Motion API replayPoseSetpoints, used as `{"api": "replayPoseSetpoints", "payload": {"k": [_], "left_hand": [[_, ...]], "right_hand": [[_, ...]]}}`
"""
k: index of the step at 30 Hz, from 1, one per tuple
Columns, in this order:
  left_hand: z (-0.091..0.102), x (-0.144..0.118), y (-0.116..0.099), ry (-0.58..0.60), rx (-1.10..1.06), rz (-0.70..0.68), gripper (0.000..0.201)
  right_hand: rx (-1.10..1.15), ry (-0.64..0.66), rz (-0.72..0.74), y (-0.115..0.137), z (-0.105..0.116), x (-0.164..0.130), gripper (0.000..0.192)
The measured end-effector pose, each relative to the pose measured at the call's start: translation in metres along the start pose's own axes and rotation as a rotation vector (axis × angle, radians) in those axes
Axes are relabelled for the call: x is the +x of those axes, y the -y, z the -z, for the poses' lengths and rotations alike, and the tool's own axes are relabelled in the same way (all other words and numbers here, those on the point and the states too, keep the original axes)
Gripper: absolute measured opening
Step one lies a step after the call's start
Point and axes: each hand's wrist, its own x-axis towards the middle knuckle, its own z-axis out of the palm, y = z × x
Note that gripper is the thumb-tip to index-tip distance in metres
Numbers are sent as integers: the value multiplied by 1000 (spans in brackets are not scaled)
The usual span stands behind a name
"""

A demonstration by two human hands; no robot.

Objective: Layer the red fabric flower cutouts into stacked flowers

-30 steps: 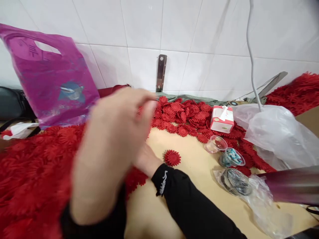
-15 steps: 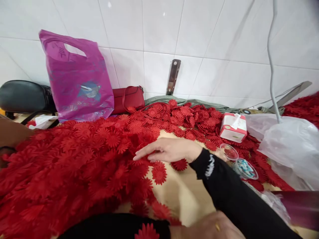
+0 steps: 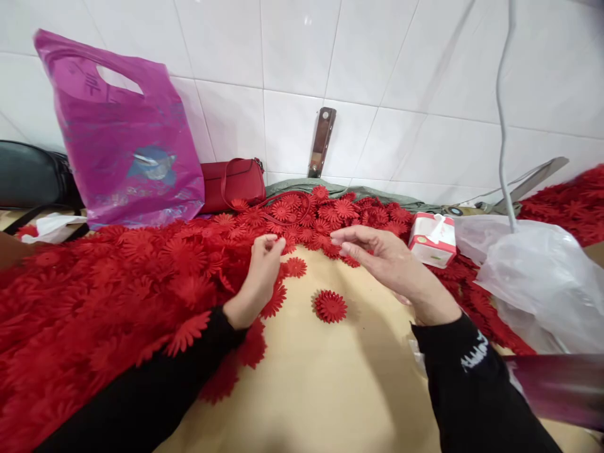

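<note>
My left hand (image 3: 259,272) is at the right edge of a large heap of red fabric flowers (image 3: 117,283), thumb and fingers curled together. Whether anything sits in that pinch I cannot make out, as red petals lie right behind the fingertips. My right hand (image 3: 384,261) hovers across from it, thumb and fingers apart with nothing seen between them. On the bare tabletop below the two hands lies a small stack of red flowers (image 3: 330,306). A single red flower (image 3: 296,267) rests just right of my left hand.
Along the white tiled wall stand a purple plastic bag (image 3: 127,138), a red handbag (image 3: 238,185) and a black bag (image 3: 33,173). A tissue box (image 3: 431,240) and a translucent plastic bag (image 3: 542,270) are on the right. A grey cable (image 3: 503,113) hangs down there.
My right hand has moved right from over the heap, uncovering the tabletop. My left hand has come up from the bottom edge to the heap's side. The view has shifted slightly.
</note>
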Motion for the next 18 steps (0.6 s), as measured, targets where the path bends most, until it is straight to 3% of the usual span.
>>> {"api": "replayPoseSetpoints", "payload": {"k": [2, 5, 7, 9, 12, 14, 16, 18], "left_hand": [[-1, 15, -27, -89, -255, 204, 12], [0, 31, -63, -47, -333, 282, 8], [2, 42, -83, 8, -454, 385, 11], [2, 53, -102, 49, -610, 425, 14], [-4, 56, -129, 4, -771, 130, 30], [-11, 42, -139, 62, -835, -100, 45], [-17, 18, -133, 268, -723, -245, 52], [-21, -11, -107, 545, -546, -163, 59]], "right_hand": [[-141, 8, -44, -8, -15, -3, 23], [-456, 180, -197, -10, -51, -2, 32], [-657, 363, -227, -3, -81, 1, 44], [-680, 391, -241, 8, -111, 3, 46], [-620, 396, -184, 22, -142, 6, 34], [-533, 384, -126, 23, -146, 8, 27], [-445, 320, -95, 15, -133, 12, 22], [-341, 190, -77, 0, -107, 16, 27]]}}
